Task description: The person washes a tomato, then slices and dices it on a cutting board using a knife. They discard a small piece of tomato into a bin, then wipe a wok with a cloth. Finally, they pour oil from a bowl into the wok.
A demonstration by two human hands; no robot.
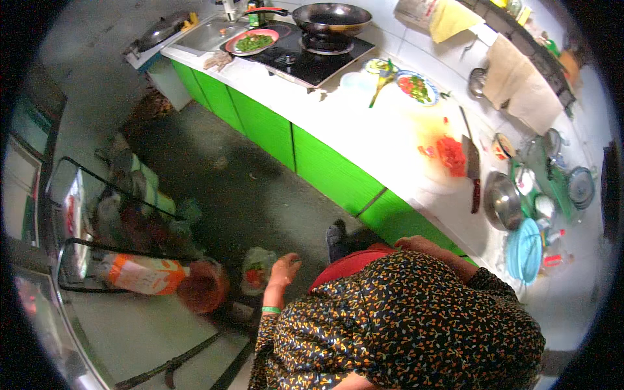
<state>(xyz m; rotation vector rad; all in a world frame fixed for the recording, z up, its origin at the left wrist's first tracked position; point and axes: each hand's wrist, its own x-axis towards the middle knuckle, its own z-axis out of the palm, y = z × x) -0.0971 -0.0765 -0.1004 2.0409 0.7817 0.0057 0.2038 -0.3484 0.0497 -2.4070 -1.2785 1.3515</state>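
Observation:
My left hand (286, 269) hangs over the floor with its fingers apart and nothing in it. Beside it on the floor is a plastic bag (258, 282) with something red inside. My right hand (414, 243) is low by my body, near the green cabinet front (336, 170); its fingers are partly hidden and I cannot tell whether it holds anything. On the white counter to the right lie chopped red pieces (452, 155) and a cleaver (471, 161) with a dark handle. Farther along stands a plate of red and green chopped food (414, 88).
A wok (332, 19) sits on the black cooktop (317, 63), beside a plate of green food (253, 44). A metal bowl (503, 201) and a blue plastic basket (524, 251) stand at the right. At the left are a metal-framed rack (117, 187) and an orange-and-white bag (146, 274).

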